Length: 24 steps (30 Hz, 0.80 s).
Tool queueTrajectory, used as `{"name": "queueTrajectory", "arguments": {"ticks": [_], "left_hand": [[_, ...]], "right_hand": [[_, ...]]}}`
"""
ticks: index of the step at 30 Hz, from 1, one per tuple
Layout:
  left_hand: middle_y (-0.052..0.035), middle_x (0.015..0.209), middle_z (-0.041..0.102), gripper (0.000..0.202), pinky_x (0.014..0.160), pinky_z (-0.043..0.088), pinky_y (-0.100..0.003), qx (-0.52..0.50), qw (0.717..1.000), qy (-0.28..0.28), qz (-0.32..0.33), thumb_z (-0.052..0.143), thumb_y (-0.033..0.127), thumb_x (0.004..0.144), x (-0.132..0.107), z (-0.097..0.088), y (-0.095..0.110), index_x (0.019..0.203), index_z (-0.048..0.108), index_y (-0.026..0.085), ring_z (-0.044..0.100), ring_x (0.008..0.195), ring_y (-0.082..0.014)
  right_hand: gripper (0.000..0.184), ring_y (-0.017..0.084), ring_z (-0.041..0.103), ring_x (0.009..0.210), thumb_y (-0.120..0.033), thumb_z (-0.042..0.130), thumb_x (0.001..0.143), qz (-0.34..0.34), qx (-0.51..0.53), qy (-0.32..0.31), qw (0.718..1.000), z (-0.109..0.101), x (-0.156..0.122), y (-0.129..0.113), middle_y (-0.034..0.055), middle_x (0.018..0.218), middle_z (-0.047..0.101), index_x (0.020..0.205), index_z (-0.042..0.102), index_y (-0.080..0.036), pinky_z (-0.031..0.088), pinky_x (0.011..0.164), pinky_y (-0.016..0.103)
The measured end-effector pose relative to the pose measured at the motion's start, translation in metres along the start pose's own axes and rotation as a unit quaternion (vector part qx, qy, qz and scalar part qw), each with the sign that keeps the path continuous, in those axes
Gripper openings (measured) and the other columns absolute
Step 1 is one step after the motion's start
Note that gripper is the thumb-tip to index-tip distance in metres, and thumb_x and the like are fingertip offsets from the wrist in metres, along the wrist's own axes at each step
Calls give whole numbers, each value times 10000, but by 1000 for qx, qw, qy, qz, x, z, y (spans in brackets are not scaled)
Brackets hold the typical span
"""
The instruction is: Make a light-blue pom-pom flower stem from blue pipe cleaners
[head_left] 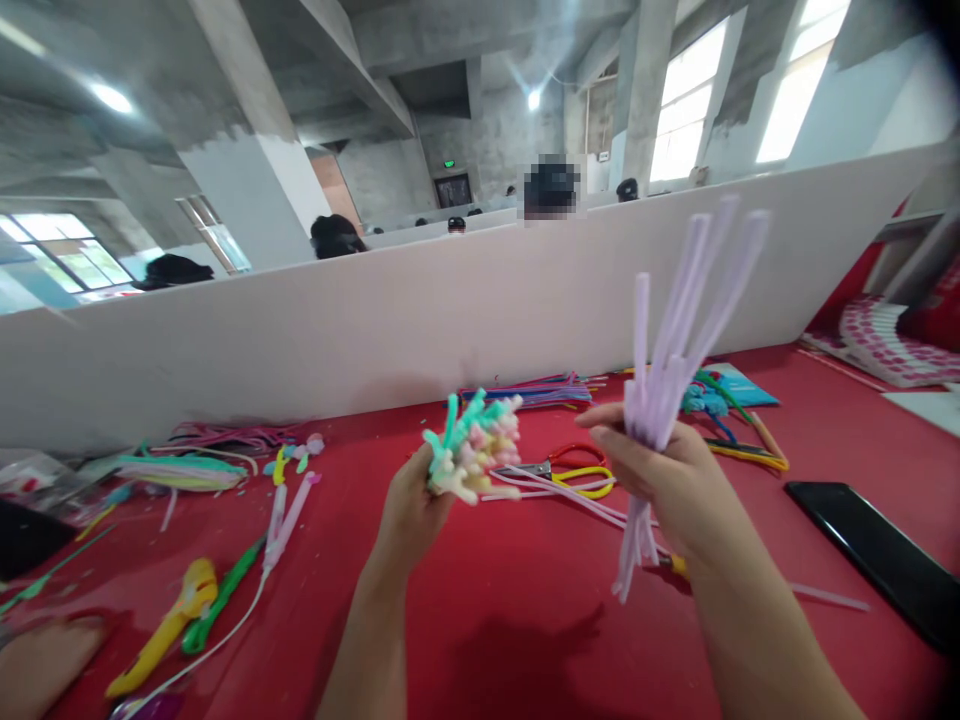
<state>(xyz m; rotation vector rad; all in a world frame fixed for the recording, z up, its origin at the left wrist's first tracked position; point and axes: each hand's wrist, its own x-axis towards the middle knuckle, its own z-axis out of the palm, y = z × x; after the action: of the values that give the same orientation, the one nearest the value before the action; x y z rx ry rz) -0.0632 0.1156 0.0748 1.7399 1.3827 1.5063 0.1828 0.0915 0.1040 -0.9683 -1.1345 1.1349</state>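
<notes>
My left hand (412, 505) is closed around the base of a bunch of pipe cleaners (480, 450), whose fuzzy ends show teal, pink and cream. To its right, my right hand (682, 485) grips a sheaf of lilac pipe cleaners (664, 385), held upright above the table and fanning out at the top. Their lower ends stick out beneath my fist. Between the two hands, red-and-yellow-handled scissors (581, 477) lie on the table beside loose lilac pipe cleaners (600, 512).
A red tabletop (465, 620) meets a white partition (450, 320). A black phone (870, 555) lies at right. At left are a yellow tool (169, 625), a green one (221, 597) and a pink corded tool (292, 520). Pipe cleaner bundles (525, 392) lie behind. People's heads show beyond.
</notes>
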Motion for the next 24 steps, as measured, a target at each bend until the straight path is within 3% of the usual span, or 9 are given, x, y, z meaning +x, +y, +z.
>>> {"name": "queueTrajectory", "arguments": {"ticks": [2,4,7,9,11,14,17,20,24], "left_hand": [[9,696,638,267,662,488,-261,-52,996,70,-5,711,193,623,4,-2,6,886,670,218,599,676,-163],[13,770,638,278,763,489,-283,-183,973,140,-19,671,241,676,12,-3,13,951,638,223,608,769,-161],[-5,827,659,243,765,503,-285,-355,918,143,-105,616,322,708,30,6,11,910,635,189,620,804,-164],[15,747,654,209,630,499,-204,-348,902,160,-201,672,279,662,41,22,-3,839,630,176,614,683,-118],[29,655,620,196,516,475,-190,-335,883,109,-311,691,276,664,48,45,-23,808,610,170,586,561,-100],[40,567,559,144,449,439,-178,-336,872,74,-347,641,285,733,56,81,-52,740,556,169,550,487,-86],[18,616,570,163,541,482,-198,-345,864,25,-366,578,314,803,60,102,-66,738,523,174,595,579,-100],[-58,756,619,166,637,518,-272,-344,855,-33,-385,590,307,800,53,105,-58,790,539,149,633,693,-150],[-123,985,634,244,756,509,-312,-370,850,-128,-352,588,317,803,19,93,-15,965,591,134,643,832,-185]], "right_hand": [[153,38,210,417,-294,656,768,-21,36,41,998,-12,2,-1,-88,490,262,862,662,-174,129,398,212],[122,32,200,396,-264,657,762,-39,62,72,995,-22,4,-4,-91,469,264,833,664,-165,117,388,213],[96,30,212,370,-237,647,756,-63,80,99,990,-32,6,-12,-87,450,286,801,666,-155,114,373,216],[90,32,226,361,-228,642,751,-76,85,108,988,-35,7,-17,-84,446,298,788,668,-150,120,366,217],[88,35,233,359,-225,642,745,-86,90,113,986,-38,8,-20,-80,445,310,778,669,-149,127,360,218],[87,38,222,362,-232,644,744,-99,95,115,984,-42,8,-22,-80,447,308,778,668,-155,127,355,218],[81,42,214,376,-236,642,755,-91,92,101,987,-43,8,-23,-77,462,302,784,664,-164,125,359,217],[114,46,220,380,-268,608,791,-75,116,75,988,-37,9,-23,-66,493,333,824,666,-175,136,357,214],[308,67,341,372,-403,470,863,-8,196,-25,980,-15,18,-10,-18,556,479,857,676,-174,270,356,220]]}}
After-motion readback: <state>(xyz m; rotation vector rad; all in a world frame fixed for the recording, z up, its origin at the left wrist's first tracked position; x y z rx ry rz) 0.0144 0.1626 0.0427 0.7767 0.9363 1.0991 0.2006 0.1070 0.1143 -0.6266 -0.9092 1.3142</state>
